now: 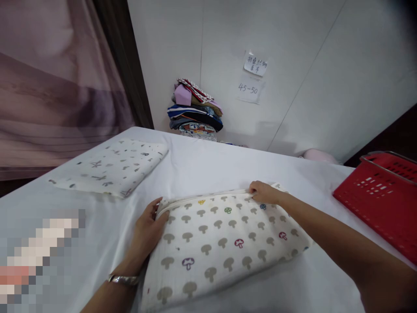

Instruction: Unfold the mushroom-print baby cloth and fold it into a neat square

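Observation:
A folded white cloth point(228, 243) printed with grey mushrooms and a few coloured ones lies on the white-covered table. My left hand point(151, 228), with a silver bracelet at the wrist, grips its far left corner between thumb and fingers. At the far edge, towards the right, my right hand point(260, 192) is closed in a pinch on the fabric. The layers along that edge lie nearly even between the two hands. The cloth's near edge rises slightly off the table.
Another folded white cloth point(114, 167) with grey leaf-like prints lies at the far left. A red plastic basket point(374, 187) stands at the right. Beyond the table is a stack of folded fabrics point(195, 115) against the wall, which bears two paper notes point(250, 89). A pink curtain point(58, 87) hangs at left.

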The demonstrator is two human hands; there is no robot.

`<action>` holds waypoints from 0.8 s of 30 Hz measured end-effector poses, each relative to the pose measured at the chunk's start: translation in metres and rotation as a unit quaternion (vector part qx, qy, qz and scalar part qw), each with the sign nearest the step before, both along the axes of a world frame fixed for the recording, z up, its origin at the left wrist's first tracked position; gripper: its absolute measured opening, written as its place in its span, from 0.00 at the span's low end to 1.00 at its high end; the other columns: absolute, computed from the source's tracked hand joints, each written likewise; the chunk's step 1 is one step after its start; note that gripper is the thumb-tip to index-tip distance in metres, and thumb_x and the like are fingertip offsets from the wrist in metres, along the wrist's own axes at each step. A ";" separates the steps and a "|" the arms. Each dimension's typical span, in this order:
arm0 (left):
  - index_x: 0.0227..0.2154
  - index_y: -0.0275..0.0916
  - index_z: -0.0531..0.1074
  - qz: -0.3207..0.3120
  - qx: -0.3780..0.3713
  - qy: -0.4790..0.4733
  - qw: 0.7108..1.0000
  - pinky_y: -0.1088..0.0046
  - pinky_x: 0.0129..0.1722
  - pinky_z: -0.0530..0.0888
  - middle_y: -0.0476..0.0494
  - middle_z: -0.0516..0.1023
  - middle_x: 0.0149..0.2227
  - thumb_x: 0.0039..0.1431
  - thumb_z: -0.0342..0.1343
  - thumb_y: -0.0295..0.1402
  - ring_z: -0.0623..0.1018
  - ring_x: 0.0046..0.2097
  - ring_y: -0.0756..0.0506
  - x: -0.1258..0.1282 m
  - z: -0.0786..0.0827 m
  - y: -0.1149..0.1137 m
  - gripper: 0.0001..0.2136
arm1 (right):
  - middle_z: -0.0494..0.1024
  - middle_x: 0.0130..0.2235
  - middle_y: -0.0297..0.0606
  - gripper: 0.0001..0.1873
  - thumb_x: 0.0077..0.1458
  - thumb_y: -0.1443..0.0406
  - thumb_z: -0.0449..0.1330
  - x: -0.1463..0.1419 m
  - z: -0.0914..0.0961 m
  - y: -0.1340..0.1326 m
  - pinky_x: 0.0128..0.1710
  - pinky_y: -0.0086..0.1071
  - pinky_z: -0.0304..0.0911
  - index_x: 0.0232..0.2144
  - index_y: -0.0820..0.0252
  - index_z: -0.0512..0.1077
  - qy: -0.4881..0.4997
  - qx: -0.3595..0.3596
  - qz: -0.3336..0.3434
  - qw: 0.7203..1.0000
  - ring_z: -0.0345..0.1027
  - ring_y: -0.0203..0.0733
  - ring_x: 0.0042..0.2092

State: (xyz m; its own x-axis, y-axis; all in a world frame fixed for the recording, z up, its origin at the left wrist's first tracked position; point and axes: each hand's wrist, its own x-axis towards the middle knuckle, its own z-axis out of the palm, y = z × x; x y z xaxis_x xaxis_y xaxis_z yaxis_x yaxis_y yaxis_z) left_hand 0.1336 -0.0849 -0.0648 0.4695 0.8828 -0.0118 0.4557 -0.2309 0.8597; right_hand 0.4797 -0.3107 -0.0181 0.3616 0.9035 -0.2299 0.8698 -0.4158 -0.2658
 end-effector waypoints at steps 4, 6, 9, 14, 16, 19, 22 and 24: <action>0.53 0.41 0.63 0.001 0.001 0.006 1.000 0.66 0.40 0.72 0.43 0.76 0.40 0.48 0.53 0.44 0.76 0.39 0.43 0.000 0.000 0.001 0.27 | 0.74 0.40 0.37 0.12 0.45 0.67 0.54 -0.001 0.003 -0.002 0.33 0.31 0.60 0.35 0.53 0.69 0.022 -0.015 -0.020 0.999 0.67 0.43 0.38; 0.53 0.41 0.63 0.001 0.003 0.004 1.000 0.67 0.39 0.72 0.44 0.76 0.40 0.48 0.53 0.44 0.76 0.38 0.43 0.000 0.000 0.001 0.28 | 0.74 0.44 0.37 0.15 0.48 0.63 0.54 -0.002 0.005 -0.002 0.36 0.31 0.61 0.40 0.51 0.70 0.053 -0.018 -0.023 0.998 0.67 0.44 0.41; 0.53 0.41 0.63 0.001 0.001 0.001 1.000 0.68 0.38 0.73 0.44 0.76 0.39 0.47 0.53 0.44 0.76 0.37 0.44 0.001 0.001 0.000 0.28 | 0.75 0.43 0.37 0.13 0.50 0.60 0.54 -0.002 0.005 0.001 0.37 0.31 0.61 0.38 0.52 0.72 0.064 -0.011 -0.013 0.998 0.68 0.43 0.40; 0.52 0.41 0.64 0.012 0.009 0.009 1.000 0.68 0.38 0.73 0.44 0.76 0.39 0.47 0.53 0.43 0.76 0.37 0.43 0.002 0.004 -0.002 0.27 | 0.76 0.36 0.38 0.08 0.51 0.63 0.53 -0.005 -0.004 0.007 0.38 0.33 0.59 0.30 0.57 0.72 0.009 0.033 -0.013 0.999 0.67 0.43 0.38; 0.52 0.41 0.64 0.010 0.007 0.006 1.000 0.67 0.39 0.73 0.44 0.76 0.39 0.47 0.53 0.43 0.76 0.38 0.43 0.002 0.004 -0.002 0.27 | 0.75 0.36 0.39 0.09 0.52 0.64 0.52 -0.006 -0.008 0.008 0.41 0.34 0.58 0.31 0.58 0.72 -0.010 0.052 -0.014 0.999 0.66 0.43 0.39; 0.53 0.42 0.63 0.006 -0.004 0.002 1.000 0.67 0.39 0.72 0.43 0.75 0.40 0.48 0.53 0.43 0.76 0.38 0.43 0.001 0.003 -0.001 0.27 | 0.74 0.37 0.40 0.10 0.54 0.65 0.50 -0.006 -0.013 0.008 0.43 0.35 0.56 0.33 0.58 0.71 -0.028 0.070 -0.017 0.997 0.65 0.43 0.41; 0.53 0.42 0.63 0.008 -0.001 0.008 1.000 0.67 0.39 0.72 0.43 0.75 0.40 0.48 0.53 0.44 0.76 0.39 0.43 0.001 0.001 0.000 0.27 | 0.75 0.37 0.41 0.09 0.53 0.64 0.52 -0.003 -0.015 0.008 0.41 0.34 0.58 0.32 0.59 0.72 -0.022 0.065 -0.013 0.998 0.66 0.43 0.40; 0.53 0.41 0.63 0.007 0.006 0.008 1.000 0.66 0.39 0.72 0.43 0.75 0.40 0.48 0.53 0.44 0.76 0.38 0.43 0.000 -0.001 0.001 0.28 | 0.75 0.37 0.40 0.09 0.52 0.63 0.53 0.000 -0.014 0.008 0.40 0.33 0.59 0.32 0.58 0.73 -0.008 0.056 -0.003 0.998 0.67 0.43 0.40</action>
State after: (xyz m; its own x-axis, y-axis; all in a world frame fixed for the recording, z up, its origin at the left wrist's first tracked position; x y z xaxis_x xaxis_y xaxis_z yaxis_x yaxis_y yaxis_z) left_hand 0.1339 -0.0841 -0.0662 0.4572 0.8893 -0.0086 0.4729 -0.2349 0.8492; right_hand 0.4797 -0.3027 -0.0319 0.3703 0.9208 -0.1223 0.8718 -0.3899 -0.2965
